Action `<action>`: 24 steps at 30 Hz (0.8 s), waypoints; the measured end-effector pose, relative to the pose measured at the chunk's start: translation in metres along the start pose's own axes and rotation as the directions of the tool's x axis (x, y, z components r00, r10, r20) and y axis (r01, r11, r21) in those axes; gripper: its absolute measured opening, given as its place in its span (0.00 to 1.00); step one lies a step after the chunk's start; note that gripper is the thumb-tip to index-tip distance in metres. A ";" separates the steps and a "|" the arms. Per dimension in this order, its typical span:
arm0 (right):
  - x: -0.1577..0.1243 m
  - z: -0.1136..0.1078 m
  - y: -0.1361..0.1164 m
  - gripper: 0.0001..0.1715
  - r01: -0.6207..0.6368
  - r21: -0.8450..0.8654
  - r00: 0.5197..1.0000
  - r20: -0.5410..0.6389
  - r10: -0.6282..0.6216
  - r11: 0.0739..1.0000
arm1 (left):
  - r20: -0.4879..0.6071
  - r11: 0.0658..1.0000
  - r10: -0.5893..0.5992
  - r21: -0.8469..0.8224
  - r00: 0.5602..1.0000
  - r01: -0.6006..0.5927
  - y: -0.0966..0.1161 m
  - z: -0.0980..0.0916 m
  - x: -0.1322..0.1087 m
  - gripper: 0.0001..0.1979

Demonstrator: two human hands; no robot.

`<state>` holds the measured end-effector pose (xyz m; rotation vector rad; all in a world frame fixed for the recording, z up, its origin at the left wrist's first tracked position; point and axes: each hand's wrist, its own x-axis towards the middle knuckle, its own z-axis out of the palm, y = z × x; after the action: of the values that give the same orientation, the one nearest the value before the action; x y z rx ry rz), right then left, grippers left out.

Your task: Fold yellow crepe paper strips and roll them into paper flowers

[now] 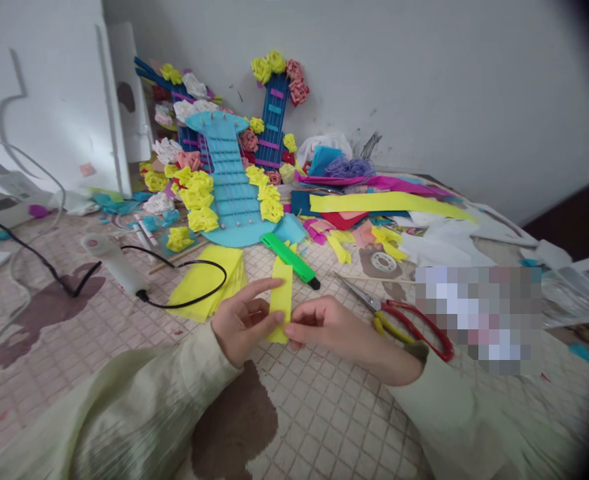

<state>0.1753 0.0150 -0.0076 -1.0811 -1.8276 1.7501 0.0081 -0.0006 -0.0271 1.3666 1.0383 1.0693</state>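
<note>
A narrow yellow paper strip (281,293) stands nearly upright between my hands, above the table. My left hand (244,320) pinches it from the left, thumb across the front and index finger stretched along the upper part. At its lower right edge, the thumb and fingers of my right hand (324,327) are closed on the strip. Just behind lies a green utility knife (292,260). A stack of yellow paper sheets (204,277) is spread to the left of my left hand. Scissors with red and yellow handles (404,320) rest by my right wrist.
A light-blue paper guitar (229,200) with yellow paper flowers stands at the back, before dark-blue ones (274,120). A white corded tool (117,267) lies left, its black cable looping over the yellow sheets. A tape roll (384,261), paper scraps and a long yellow strip (384,203) lie right.
</note>
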 end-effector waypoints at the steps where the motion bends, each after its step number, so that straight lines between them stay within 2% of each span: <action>1: 0.000 0.000 -0.001 0.12 0.005 0.003 1.000 0.007 -0.005 1.000 | -0.014 1.000 -0.018 -0.016 1.000 0.018 0.001 0.001 0.000 0.24; 9: -0.002 0.001 -0.004 0.12 -0.034 -0.001 0.999 0.003 0.034 0.999 | -0.069 0.994 -0.082 -0.075 0.994 0.077 0.003 0.004 -0.001 0.24; 24: -0.003 0.004 0.002 0.12 0.015 -0.065 1.000 0.023 -0.014 0.998 | -0.141 0.987 -0.100 -0.136 0.985 0.081 0.006 0.004 -0.001 0.25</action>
<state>0.1753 0.0098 -0.0094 -1.0739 -1.9141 1.7119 0.0117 -0.0023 -0.0210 1.1388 1.1081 1.1632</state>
